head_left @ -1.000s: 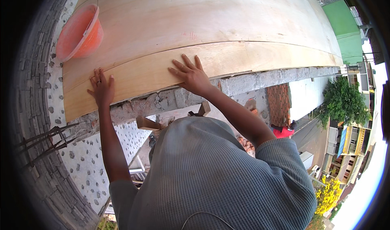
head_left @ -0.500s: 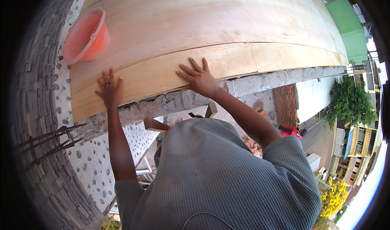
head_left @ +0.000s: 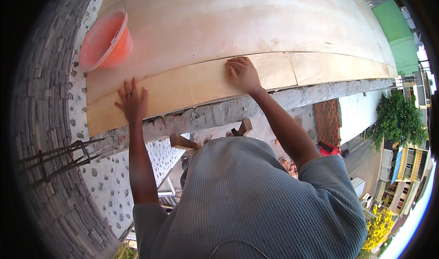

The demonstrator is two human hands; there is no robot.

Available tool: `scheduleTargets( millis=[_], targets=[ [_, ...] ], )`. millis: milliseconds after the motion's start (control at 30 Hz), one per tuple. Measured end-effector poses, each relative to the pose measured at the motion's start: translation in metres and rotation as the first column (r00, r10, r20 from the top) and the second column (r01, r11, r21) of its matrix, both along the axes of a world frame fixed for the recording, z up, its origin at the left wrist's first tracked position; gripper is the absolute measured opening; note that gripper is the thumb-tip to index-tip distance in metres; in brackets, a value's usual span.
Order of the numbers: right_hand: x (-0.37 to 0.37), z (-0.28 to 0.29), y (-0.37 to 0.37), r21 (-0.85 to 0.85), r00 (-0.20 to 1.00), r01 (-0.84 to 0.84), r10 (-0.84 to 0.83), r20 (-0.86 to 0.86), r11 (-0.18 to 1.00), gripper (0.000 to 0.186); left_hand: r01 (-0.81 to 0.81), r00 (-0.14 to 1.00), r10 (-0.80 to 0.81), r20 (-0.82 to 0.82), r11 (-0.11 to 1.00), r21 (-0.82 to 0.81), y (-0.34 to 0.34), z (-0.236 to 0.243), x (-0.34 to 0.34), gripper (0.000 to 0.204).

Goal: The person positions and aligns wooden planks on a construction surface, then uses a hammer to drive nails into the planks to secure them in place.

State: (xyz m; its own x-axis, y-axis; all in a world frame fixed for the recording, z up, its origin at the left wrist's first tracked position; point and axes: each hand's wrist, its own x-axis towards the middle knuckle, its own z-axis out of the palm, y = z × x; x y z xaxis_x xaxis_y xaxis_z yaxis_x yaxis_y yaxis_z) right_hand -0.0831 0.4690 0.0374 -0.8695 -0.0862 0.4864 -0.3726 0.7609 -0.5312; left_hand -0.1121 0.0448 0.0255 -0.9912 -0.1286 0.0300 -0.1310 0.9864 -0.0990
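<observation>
A narrow plywood strip lies along the near edge of a broad plywood sheet, with a thin seam between them. My left hand rests flat on the strip's left part, fingers spread, a ring on one finger. Farther right, my right hand is on or just over the strip near the seam, its fingers curled in with nothing visible in them. It is slightly blurred. An orange-red bucket with a wire handle lies tipped at the left, on the broad sheet.
A rough concrete beam runs under the strip's near edge, with a drop below it. Rebar sticks out at the left beside a stone-clad wall. Timber ends stand before me. Below right is a person in red.
My right hand has moved right and farther out along the strip, and its spread fingers have curled in. My left hand stays flat. The whole view has shifted slightly.
</observation>
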Motion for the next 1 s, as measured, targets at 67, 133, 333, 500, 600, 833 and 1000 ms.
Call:
scheduleTargets(
  millis=[67,133,333,500,600,833,1000],
  targets=[
    [0.001,-0.001,0.001,-0.03,1.0,0.0,0.0,-0.004,1.0,0.014,0.021,0.999,-0.02,-0.038,0.999,0.033,-0.001,-0.001,0.0,0.068],
    [0.0,-0.002,0.003,-0.038,1.0,0.018,-0.018,0.017,0.999,0.013,0.02,0.999,-0.019,-0.038,0.999,0.039,0.0,-0.003,-0.003,0.069],
    [-0.005,-0.004,0.01,-0.029,0.997,-0.059,0.06,0.047,0.998,0.02,0.056,0.984,-0.04,-0.175,0.995,0.086,0.003,-0.005,0.005,0.07],
    [-0.012,0.013,-0.003,0.039,0.954,0.087,-0.094,0.285,0.995,0.024,0.03,0.99,-0.009,-0.138,0.988,0.151,0.009,0.005,0.007,0.073],
    [-0.021,0.025,-0.04,-0.104,0.968,-0.068,0.091,0.234,0.992,0.023,0.021,0.995,-0.002,-0.098,0.981,0.192,0.009,0.009,0.008,0.074],
    [-0.028,0.046,-0.165,0.059,0.795,-0.591,0.569,0.209,0.804,0.049,0.038,0.98,0.004,-0.201,0.978,0.204,0.008,0.006,0.008,0.073],
    [-0.007,0.036,-0.199,0.466,0.753,-0.657,0.542,0.374,0.593,0.098,0.044,0.979,0.008,-0.202,0.966,0.254,0.007,0.0,0.008,0.072]
  ],
)
